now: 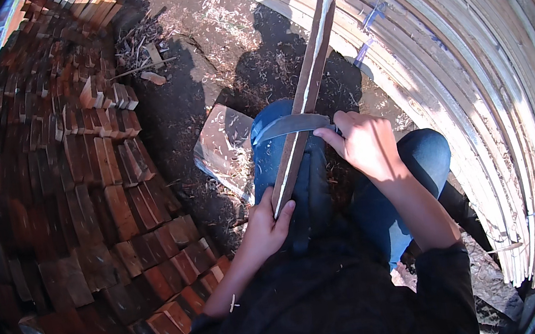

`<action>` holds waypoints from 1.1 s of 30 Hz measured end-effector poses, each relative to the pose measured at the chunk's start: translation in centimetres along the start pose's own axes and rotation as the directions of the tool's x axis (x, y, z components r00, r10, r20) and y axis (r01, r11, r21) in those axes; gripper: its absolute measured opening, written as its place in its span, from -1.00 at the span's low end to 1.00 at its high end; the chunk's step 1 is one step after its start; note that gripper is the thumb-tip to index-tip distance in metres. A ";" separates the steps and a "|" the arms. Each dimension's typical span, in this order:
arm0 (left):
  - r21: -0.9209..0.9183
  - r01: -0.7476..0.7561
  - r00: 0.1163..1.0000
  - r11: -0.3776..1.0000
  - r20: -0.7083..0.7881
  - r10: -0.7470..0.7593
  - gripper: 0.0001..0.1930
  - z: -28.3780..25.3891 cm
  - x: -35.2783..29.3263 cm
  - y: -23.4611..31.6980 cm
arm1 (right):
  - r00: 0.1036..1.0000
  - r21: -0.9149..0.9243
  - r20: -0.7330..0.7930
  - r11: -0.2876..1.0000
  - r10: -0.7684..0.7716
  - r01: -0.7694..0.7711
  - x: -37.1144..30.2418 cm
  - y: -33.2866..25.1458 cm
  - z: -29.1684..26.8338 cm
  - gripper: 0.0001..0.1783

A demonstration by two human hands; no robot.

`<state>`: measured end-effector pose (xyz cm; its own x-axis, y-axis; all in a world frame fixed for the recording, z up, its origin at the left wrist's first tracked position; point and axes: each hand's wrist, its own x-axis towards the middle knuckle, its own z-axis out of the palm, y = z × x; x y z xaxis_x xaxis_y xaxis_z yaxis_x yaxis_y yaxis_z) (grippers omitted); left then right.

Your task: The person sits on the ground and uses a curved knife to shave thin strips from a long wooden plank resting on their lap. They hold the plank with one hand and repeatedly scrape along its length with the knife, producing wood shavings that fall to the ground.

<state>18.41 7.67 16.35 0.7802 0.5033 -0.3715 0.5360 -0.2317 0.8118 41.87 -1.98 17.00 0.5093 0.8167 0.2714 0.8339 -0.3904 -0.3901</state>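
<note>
Bamboo strip (309, 68) runs slantwise up from my lap, over my blue-trousered knee. My left hand (267, 226) is wrapped tight round its lower end; my right hand (366, 145) clasps a curved blade (289, 125) laid across it. Stacked bricks (82, 176) stand left, bundled strips (471, 88) right.

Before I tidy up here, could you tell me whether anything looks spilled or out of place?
Pale shavings lie scattered across the dirt ground ahead of the knees. A flat slab rests tilted beside the brick stack. Nothing else stands out.
</note>
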 end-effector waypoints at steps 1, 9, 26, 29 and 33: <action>0.012 0.018 1.000 1.000 -0.003 -0.018 -0.67 0.1 0.2 0.4 | 1.000 0.042 -0.010 0.999 -0.013 0.013 0.0 -0.6 0.0 -0.49; 0.066 0.021 0.998 0.998 -0.066 -0.017 -0.76 0.9 0.7 1.9 | 0.991 -0.019 -0.098 0.995 -0.095 0.093 1.0 1.3 0.5 -0.43; 0.075 -0.044 0.996 0.996 -0.078 0.050 -0.78 0.8 1.0 1.1 | 0.974 -0.230 -0.154 0.952 0.168 -0.201 4.7 6.5 -2.3 -0.43; 0.056 -0.024 0.997 0.998 -0.074 0.028 -0.79 0.7 1.0 1.1 | 0.992 -0.048 -0.116 0.998 0.040 -0.045 2.6 4.0 -0.3 -0.48; 0.070 -0.045 0.995 0.997 -0.091 0.051 -0.79 1.1 0.9 0.9 | 0.996 -0.044 -0.088 0.999 0.022 -0.025 1.3 2.4 -0.7 -0.48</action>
<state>19.98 6.96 16.27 0.7740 0.5645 -0.2868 0.5217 -0.3121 0.7940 44.71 -2.20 17.03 0.5438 0.7677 0.3390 0.8292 -0.4291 -0.3582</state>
